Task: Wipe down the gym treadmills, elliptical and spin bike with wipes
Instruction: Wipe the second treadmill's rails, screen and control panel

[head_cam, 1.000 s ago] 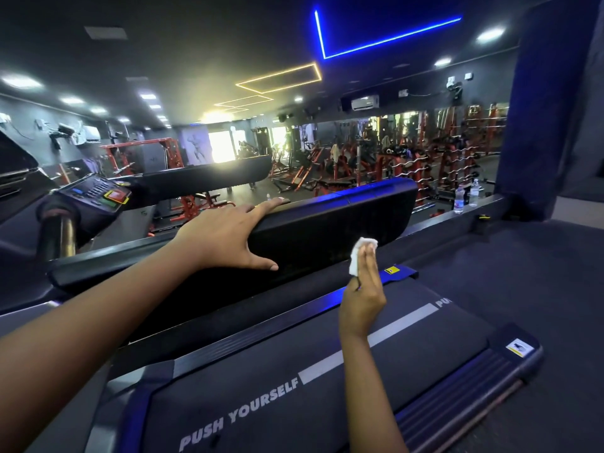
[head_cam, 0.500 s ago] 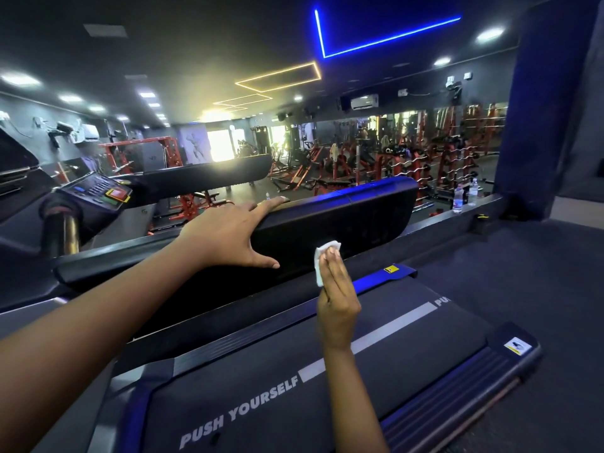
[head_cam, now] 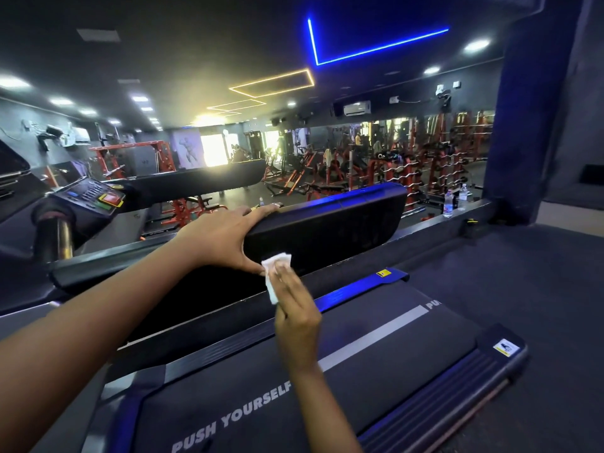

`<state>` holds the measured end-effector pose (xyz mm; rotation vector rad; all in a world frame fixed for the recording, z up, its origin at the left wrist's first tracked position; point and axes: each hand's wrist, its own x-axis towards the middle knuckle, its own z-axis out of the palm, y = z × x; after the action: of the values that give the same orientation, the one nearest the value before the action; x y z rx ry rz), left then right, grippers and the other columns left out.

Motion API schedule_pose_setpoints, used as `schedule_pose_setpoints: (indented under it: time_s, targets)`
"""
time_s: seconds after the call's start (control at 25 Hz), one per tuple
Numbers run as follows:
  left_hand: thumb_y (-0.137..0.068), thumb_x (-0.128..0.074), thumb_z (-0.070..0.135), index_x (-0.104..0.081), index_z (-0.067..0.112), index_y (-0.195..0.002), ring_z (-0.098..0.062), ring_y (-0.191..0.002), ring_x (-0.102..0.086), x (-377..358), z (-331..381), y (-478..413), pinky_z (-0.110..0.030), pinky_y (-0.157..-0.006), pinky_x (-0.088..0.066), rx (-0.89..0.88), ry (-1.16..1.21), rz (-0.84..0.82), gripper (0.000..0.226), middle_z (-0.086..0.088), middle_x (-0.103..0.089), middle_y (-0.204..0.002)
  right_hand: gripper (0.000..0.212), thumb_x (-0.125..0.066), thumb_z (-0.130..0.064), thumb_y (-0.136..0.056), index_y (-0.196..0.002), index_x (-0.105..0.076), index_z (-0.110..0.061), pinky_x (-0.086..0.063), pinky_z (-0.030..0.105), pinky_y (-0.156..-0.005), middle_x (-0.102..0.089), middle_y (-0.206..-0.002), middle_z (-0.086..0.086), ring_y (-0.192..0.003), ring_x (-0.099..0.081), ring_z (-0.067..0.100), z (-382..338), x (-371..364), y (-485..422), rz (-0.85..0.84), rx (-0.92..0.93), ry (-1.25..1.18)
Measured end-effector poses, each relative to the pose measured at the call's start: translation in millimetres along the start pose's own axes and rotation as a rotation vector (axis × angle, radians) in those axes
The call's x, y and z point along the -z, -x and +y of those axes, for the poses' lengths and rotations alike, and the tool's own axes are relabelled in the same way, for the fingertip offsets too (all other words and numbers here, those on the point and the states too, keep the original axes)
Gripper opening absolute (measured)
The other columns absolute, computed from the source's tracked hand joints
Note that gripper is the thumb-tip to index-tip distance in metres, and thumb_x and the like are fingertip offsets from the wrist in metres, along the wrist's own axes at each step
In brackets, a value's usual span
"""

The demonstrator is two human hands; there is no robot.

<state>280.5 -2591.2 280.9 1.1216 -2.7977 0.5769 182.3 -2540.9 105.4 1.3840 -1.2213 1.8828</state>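
Head view: left hand (head_cam: 225, 237) lies spread, fingers straight, over the top edge of the treadmill handrail (head_cam: 333, 230); right hand (head_cam: 295, 310) pinches a white wipe (head_cam: 274, 280) against its side face, beside the left thumb.

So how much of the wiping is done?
No surface shows as finished. The right hand holds a wipe against this treadmill's side panel, left hand resting on top. Still to do: the belt, the neighbouring console, plus elliptical and spin bike, unidentifiable here.
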Motion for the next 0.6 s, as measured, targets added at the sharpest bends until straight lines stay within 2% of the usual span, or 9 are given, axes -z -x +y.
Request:
schedule_pose_setpoints:
  time_s: [0.08,0.2,0.32,0.4,0.48,0.52,0.6]
  targets:
    - [-0.066,-0.068,0.070,0.002,0.038,-0.150,-0.023,-0.124,-0.047,1.9,0.2,-0.1,-0.037,-0.096,-0.043,-0.003,0.015,-0.028,0.114,0.000,-0.042,-0.140,0.045,-0.055,0.022,-0.077,-0.115,-0.064,0.000,-0.045,0.030,-0.100,-0.059,-0.125,0.008,-0.122,-0.053,0.016,12.6,-2.0,14.6,-0.038,0.057,0.015]
    - [-0.064,-0.069,0.070,0.001,0.039,-0.150,-0.023,-0.126,-0.046,1.6,1.3,-0.5,-0.037,-0.096,-0.042,0.007,0.007,-0.027,0.116,0.000,-0.041,-0.142,0.042,-0.048,0.017,-0.082,-0.117,-0.062,-0.001,-0.043,0.029,-0.102,-0.058,-0.127,0.008,-0.123,-0.052,0.017,38.9,6.7,9.9,0.001,0.073,0.070]
    - [-0.065,-0.068,0.071,0.002,0.040,-0.150,-0.023,-0.126,-0.045,2.5,2.3,-0.3,-0.036,-0.095,-0.042,0.014,0.005,-0.028,0.115,0.001,-0.040,-0.143,0.046,-0.053,0.022,-0.077,-0.116,-0.062,-0.001,-0.041,0.027,-0.103,-0.058,-0.125,0.007,-0.122,-0.051,0.013,63.6,16.1,-1.4,0.074,-0.039,0.094]
    - [-0.065,-0.068,0.071,0.002,0.041,-0.149,-0.022,-0.126,-0.045,2.5,2.4,-0.1,-0.035,-0.093,-0.042,0.020,0.007,-0.028,0.114,0.002,-0.041,-0.140,0.052,-0.055,0.027,-0.070,-0.113,-0.064,-0.001,-0.041,0.020,-0.102,-0.058,-0.122,0.004,-0.120,-0.050,0.007,79.5,25.1,-12.4,0.167,-0.181,0.098]
    - [-0.064,-0.068,0.072,0.002,0.041,-0.149,-0.021,-0.124,-0.046,1.9,3.3,0.3,-0.035,-0.092,-0.043,0.025,0.003,-0.027,0.114,0.002,-0.043,-0.137,0.053,-0.052,0.028,-0.069,-0.111,-0.065,-0.001,-0.041,0.017,-0.099,-0.058,-0.120,0.004,-0.117,-0.051,0.008,79.8,30.7,-27.8,0.265,-0.302,0.092]
    - [-0.064,-0.068,0.072,0.002,0.041,-0.149,-0.021,-0.124,-0.046,1.8,3.7,0.4,-0.035,-0.091,-0.043,0.025,0.002,-0.025,0.114,0.003,-0.043,-0.137,0.050,-0.049,0.025,-0.071,-0.111,-0.066,0.000,-0.042,0.018,-0.099,-0.059,-0.120,0.005,-0.116,-0.052,0.010,72.0,29.4,-36.9,0.285,-0.285,0.071]
    - [-0.064,-0.068,0.072,0.001,0.041,-0.149,-0.020,-0.125,-0.045,2.4,3.8,0.1,-0.034,-0.092,-0.043,0.029,0.003,-0.014,0.114,0.003,-0.042,-0.138,0.044,-0.044,0.018,-0.075,-0.110,-0.066,0.001,-0.042,0.023,-0.101,-0.061,-0.119,0.008,-0.115,-0.054,0.012,46.8,19.6,-51.4,0.214,-0.120,0.024]
